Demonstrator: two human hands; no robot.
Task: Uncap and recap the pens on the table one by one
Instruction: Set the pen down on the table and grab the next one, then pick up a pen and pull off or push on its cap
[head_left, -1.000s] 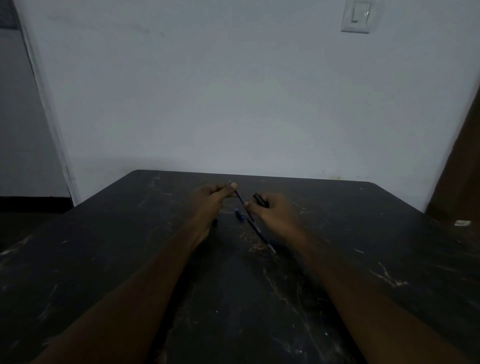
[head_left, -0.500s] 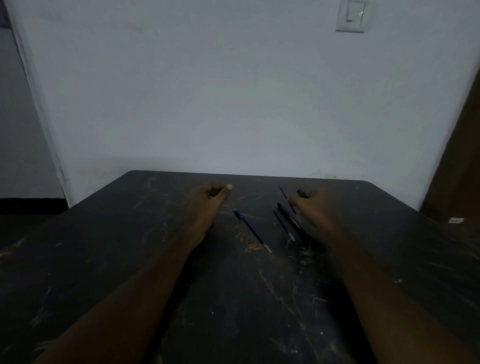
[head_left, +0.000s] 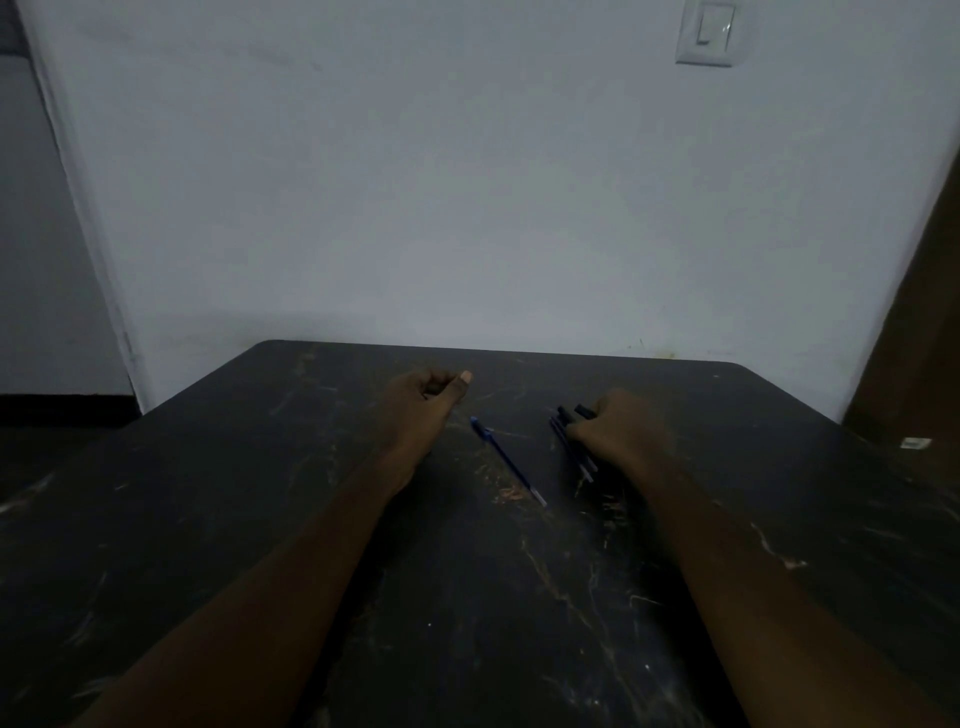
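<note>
Wall (head_left: 467, 182) fills the upper half of my feed, pale and bare apart from a switch (head_left: 705, 32) at top right. Brown door (head_left: 919, 332) runs down the right edge.

Table (head_left: 260, 519) is dark and heavily scratched, and takes up the lower half. Both forearms reach out across it from the near edge.

Left hand (head_left: 423, 400): curled into a loose fist, thumb lying forward over the fingers, resting on the tabletop. I see nothing in it; the inside of the curl is in shadow, so I cannot tell for sure that it is empty.

Right hand (head_left: 621, 428): palm down, fingers bent over a small bundle of dark pens (head_left: 571, 441). The pens' far ends poke out past the fingertips, the near ends trail out under the heel of the hand toward me. Fingers touch the bundle; I cannot tell whether they pinch it or only rest on it. The light is too dim to count the pens.

Blue pen (head_left: 506, 460): lies alone on the table between the two hands, touching neither, closer to the right hand's bundle. It lies at a slant, blue cap at the far end, pale tip at the near end.

Small white scrap (head_left: 915, 442) lies well right of the right hand, near the table's edge.
</note>
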